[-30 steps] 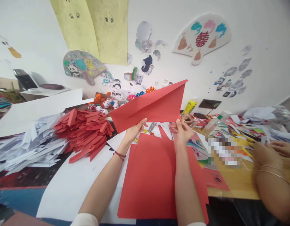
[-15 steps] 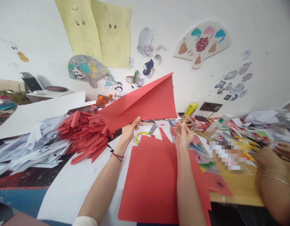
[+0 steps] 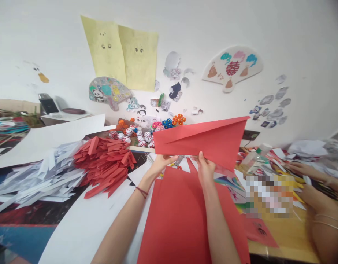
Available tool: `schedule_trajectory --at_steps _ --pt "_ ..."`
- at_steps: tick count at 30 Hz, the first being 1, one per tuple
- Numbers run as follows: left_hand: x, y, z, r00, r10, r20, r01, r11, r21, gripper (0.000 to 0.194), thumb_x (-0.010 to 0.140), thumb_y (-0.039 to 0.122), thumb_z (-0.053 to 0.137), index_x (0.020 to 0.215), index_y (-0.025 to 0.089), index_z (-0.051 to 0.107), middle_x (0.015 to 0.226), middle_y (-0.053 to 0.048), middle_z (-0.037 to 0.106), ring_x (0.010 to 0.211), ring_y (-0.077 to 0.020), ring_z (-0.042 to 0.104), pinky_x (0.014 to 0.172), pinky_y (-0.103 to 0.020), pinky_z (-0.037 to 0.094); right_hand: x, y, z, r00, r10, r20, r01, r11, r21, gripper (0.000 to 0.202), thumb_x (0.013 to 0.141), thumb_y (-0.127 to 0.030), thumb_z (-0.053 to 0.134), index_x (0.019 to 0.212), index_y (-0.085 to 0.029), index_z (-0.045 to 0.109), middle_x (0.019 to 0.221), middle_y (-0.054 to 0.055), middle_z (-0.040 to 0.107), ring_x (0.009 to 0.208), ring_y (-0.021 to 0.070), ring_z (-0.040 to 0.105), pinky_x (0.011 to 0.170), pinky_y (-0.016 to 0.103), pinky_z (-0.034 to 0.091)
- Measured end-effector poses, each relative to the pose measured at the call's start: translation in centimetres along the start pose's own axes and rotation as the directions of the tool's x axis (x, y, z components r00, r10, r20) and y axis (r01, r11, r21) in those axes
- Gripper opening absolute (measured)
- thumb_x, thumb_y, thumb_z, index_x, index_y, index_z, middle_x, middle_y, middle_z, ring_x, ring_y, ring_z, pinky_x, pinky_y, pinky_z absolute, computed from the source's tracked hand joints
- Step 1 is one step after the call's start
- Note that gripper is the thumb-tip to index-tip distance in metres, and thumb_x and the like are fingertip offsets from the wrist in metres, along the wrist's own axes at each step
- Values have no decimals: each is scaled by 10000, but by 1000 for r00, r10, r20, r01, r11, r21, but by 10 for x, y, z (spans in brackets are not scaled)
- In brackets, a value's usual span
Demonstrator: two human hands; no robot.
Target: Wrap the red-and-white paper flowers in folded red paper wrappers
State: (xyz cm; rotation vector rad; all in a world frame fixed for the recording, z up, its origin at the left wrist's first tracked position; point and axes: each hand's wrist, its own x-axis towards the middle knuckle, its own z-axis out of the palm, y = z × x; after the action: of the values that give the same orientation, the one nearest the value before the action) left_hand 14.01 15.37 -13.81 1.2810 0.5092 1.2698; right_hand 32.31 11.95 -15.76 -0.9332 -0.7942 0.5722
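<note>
A folded red sheet (image 3: 201, 141) is held up above the table, its long crease running toward the upper right. My right hand (image 3: 205, 165) grips its lower edge, thumb in front. Just below the sheet's left end is my left hand (image 3: 164, 164), thumb and fingers apart; I see nothing in it. Flat red sheets (image 3: 177, 220) lie beneath my forearms. Scissors (image 3: 177, 162) show partly between my hands. Folded red paper pieces (image 3: 105, 161) are heaped to the left.
White folded strips (image 3: 45, 176) lie at the far left. Paper flowers (image 3: 147, 137) stand at the back near the wall. A clear bottle (image 3: 251, 157) sits at the right, and another person's hands (image 3: 308, 183) work at the right edge.
The red sheet has moved right and is now in my right hand. My left hand has let go of it. The view has tilted up, showing more wall and the paper flowers.
</note>
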Motion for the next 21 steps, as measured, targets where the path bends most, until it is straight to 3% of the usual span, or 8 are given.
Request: schedule_trajectory --at_steps 3,6,9,12,15,18,21 --pt "10 11 -23 995 99 22 -95 985 -147 705 643 571 823 1192 154 672 1191 -155 703 1128 -290 645 976 -385 487 14 -9 -10 999 -24 -23 24 1000 -8 466 704 -592 765 585 -159 641 588 59 687 551 161 647 614 307 549" --pt "15 24 -39 988 151 -36 -154 979 -133 734 733 625 733 1306 183 608 1240 -154 684 1168 -273 632 992 -367 473 32 -24 -20 999 -17 30 19 999 -50 452 656 -574 815 603 -156 651 535 35 661 482 143 599 503 269 496" --pt "12 30 -40 996 85 19 -86 996 22 600 734 481 799 1241 192 659 1192 -130 713 1113 -261 659 951 -340 496 50 -40 -24 990 12 141 3 994 -106 427 613 -528 862 628 -147 671 506 23 646 442 131 561 424 236 422" --pt "7 24 -30 990 -61 131 52 996 68 450 685 434 841 1025 154 746 1021 -123 762 937 -272 715 842 -356 547 61 -51 -15 972 27 234 4 991 -133 399 623 -501 865 710 -144 712 560 11 673 429 109 536 414 222 401" --pt "6 13 -22 986 -78 147 73 997 38 430 670 484 834 909 134 757 878 -112 770 806 -276 729 768 -386 571 59 -50 3 961 25 277 5 994 -107 409 679 -516 823 893 -176 744 809 35 760 583 140 650 558 252 523" --pt "10 6 -20 999 -6 50 5 1000 9 455 684 512 814 944 145 745 888 -86 770 806 -257 725 789 -383 568 45 -40 21 938 55 342 -53 998 -17 467 669 -514 826 1022 -224 732 1063 58 759 871 197 722 799 320 574" --pt "13 6 -23 997 59 -51 -59 998 -6 468 700 516 800 988 153 732 925 -73 769 834 -238 718 821 -366 560 29 -25 31 863 118 491 -125 992 -18 503 661 -476 840 1079 -223 721 1135 85 741 970 237 713 891 387 559"
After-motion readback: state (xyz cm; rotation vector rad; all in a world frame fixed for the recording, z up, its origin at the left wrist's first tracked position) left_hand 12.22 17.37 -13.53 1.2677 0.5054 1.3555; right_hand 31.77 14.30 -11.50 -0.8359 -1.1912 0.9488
